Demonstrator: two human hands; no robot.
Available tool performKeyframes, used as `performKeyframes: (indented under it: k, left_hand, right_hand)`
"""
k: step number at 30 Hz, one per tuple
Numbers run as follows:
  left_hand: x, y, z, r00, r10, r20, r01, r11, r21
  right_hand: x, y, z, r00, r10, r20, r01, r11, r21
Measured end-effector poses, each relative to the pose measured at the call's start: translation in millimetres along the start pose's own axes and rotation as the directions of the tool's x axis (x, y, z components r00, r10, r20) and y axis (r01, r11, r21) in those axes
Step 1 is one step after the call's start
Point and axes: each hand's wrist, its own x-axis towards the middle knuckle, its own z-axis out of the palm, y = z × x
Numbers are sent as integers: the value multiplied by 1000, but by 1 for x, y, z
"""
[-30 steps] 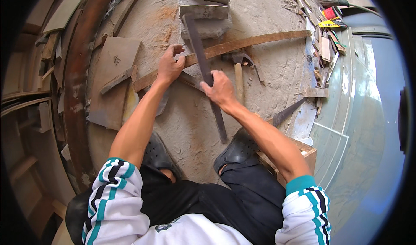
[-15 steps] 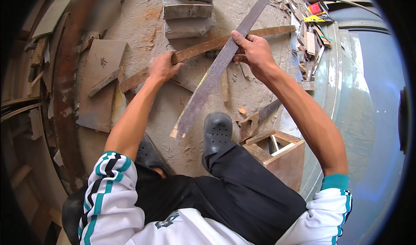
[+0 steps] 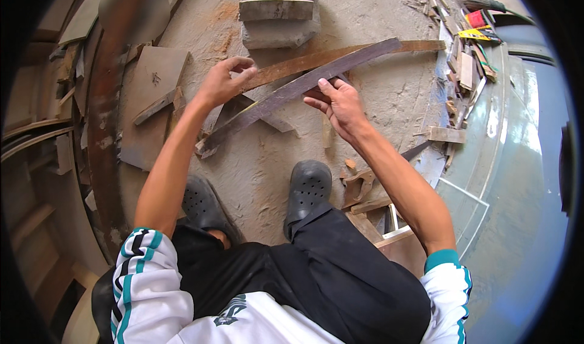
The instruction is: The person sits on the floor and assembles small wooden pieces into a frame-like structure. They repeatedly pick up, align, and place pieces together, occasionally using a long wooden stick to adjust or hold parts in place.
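A long grey wooden strip (image 3: 286,93) slants across the middle, its upper part crossing over a long brown wooden strip (image 3: 292,68). My right hand (image 3: 339,105) is just below the grey strip's near edge. Its fingers are loosely curled and apart, with the thumb tip at that edge. Above the left end of the brown strip is my left hand (image 3: 224,82). It holds nothing, and a gap shows between thumb and fingers. Beneath the grey strip lies a shorter flat piece (image 3: 267,118), partly covered.
Stacked grey blocks (image 3: 277,31) stand ahead. A board (image 3: 155,82) lies at left beside a rusty beam (image 3: 100,137). Wood scraps (image 3: 466,70) and a brush (image 3: 480,2) are at right. By my right foot are a handsaw (image 3: 359,187) and a wooden box (image 3: 404,250).
The grey strip has swung flatter and now crosses the brown strip lower down. My right hand has slipped below its edge. My left hand has come off the brown strip.
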Motion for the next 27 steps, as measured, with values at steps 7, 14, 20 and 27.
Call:
performKeyframes:
  k: [7, 14, 20, 27]
  left_hand:
    - [-15, 70, 7, 945, -240, 222, 211, 967, 144]
    - [-31, 27, 28, 999, 21, -46, -4, 943, 332]
    - [-30, 9, 29, 994, 95, -60, -64, 914, 400]
    - [-26, -9, 34, 957, 265, -119, -178, 860, 479]
  right_hand:
    - [26, 49, 21, 999, 41, -32, -37, 992, 117]
    - [37, 63, 7, 955, -39, -293, 24, 998, -55]
    - [54, 56, -45, 767, -439, -467, 292, 888, -355]
    - [73, 17, -67, 623, -711, -327, 334, 620, -710]
